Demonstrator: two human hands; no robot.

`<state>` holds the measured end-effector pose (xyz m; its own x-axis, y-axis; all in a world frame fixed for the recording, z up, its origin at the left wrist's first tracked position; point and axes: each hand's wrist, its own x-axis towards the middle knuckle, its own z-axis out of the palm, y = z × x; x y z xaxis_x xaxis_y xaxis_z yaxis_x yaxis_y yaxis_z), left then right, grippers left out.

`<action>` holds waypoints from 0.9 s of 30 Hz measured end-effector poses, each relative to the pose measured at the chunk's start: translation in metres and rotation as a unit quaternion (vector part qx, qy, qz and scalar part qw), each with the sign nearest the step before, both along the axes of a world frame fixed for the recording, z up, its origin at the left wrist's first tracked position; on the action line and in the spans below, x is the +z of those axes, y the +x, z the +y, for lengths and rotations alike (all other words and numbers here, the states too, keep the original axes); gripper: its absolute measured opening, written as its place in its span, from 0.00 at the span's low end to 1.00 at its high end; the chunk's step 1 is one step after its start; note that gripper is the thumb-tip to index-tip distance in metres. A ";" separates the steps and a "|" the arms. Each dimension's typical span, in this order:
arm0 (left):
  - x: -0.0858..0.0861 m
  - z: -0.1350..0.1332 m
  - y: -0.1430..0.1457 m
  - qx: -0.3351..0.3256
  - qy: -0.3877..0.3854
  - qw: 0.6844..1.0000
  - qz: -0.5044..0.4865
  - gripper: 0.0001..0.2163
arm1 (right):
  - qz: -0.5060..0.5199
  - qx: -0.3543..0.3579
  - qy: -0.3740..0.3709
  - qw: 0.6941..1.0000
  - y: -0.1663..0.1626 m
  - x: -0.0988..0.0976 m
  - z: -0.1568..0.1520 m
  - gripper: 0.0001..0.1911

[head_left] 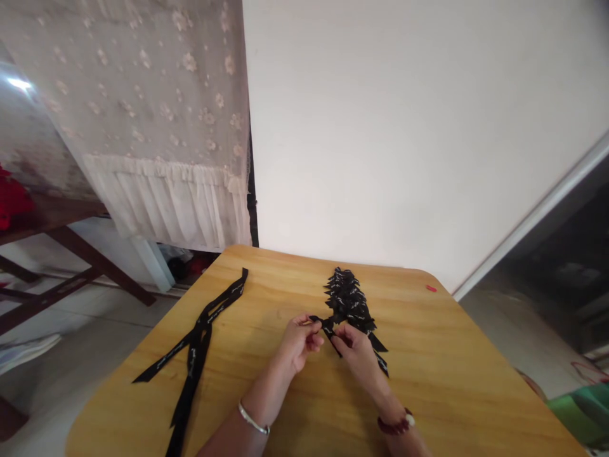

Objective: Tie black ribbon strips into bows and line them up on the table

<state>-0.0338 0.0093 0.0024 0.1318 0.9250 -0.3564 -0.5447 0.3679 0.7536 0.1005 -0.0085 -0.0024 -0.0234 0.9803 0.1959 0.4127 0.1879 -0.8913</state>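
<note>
Both my hands hold one black ribbon (328, 326) with white lettering, just above the wooden table. My left hand (301, 339) pinches its upper left part between thumb and fingers. With closed fingers, my right hand (354, 349) grips the ribbon a little to the right, near a hanging tail. Directly behind my hands lies a heap of black ribbon bows (349, 295), partly hidden by the right hand. Loose lengths of black printed ribbon (200, 330) lie crossed on the left side of the table.
The wooden table (266, 285) has rounded corners and meets a white wall (419, 127). A small red object (431, 289) lies near its far right corner. A lace curtain (162, 114) hangs at the back left, and a dark wooden table (71, 216) stands at the far left.
</note>
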 end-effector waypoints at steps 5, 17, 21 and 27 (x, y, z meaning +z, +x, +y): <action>0.004 -0.002 -0.001 -0.024 -0.019 0.999 -0.042 0.07 | -0.022 0.023 -0.005 0.999 -0.001 0.001 -0.002 0.07; 0.000 -0.006 0.003 -0.072 0.037 0.997 0.009 0.03 | 0.111 -0.035 -0.035 0.993 0.004 0.001 0.002 0.16; -0.001 -0.006 0.004 -0.078 0.050 0.996 0.015 0.03 | 0.109 -0.035 -0.041 0.993 0.003 0.007 -0.001 0.17; -0.002 -0.007 0.004 -0.092 0.070 0.993 0.030 0.05 | 0.068 -0.007 -0.021 0.997 0.000 0.016 -0.005 0.16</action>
